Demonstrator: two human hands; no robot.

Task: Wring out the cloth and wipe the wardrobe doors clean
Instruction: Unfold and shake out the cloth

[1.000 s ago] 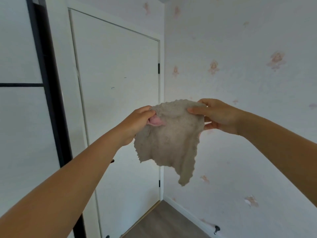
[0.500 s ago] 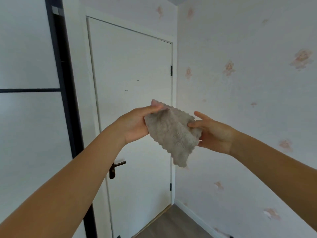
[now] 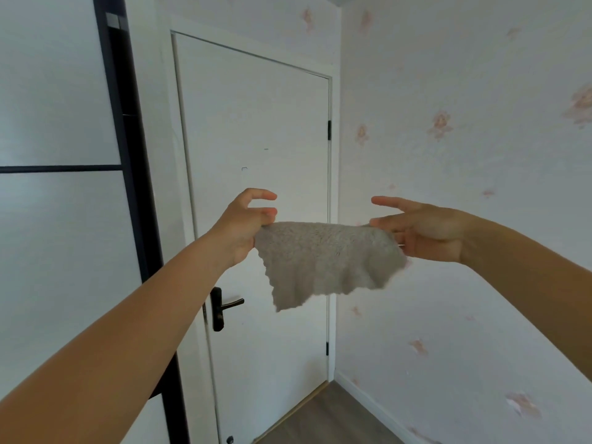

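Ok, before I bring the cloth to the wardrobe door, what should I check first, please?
1. Left hand pinches one top corner of the cloth: ok.
2. Right hand pinches the other top corner: ok.
3. Cloth spread open between the hands: ok.
4. Cloth wrung enough, no drips: cannot tell.
5. Cloth touching the wardrobe door: not ok, it hangs in the air.

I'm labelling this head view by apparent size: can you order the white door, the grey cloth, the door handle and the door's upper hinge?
1. white door
2. grey cloth, though it is held nearer the camera, which flatters it
3. door handle
4. upper hinge
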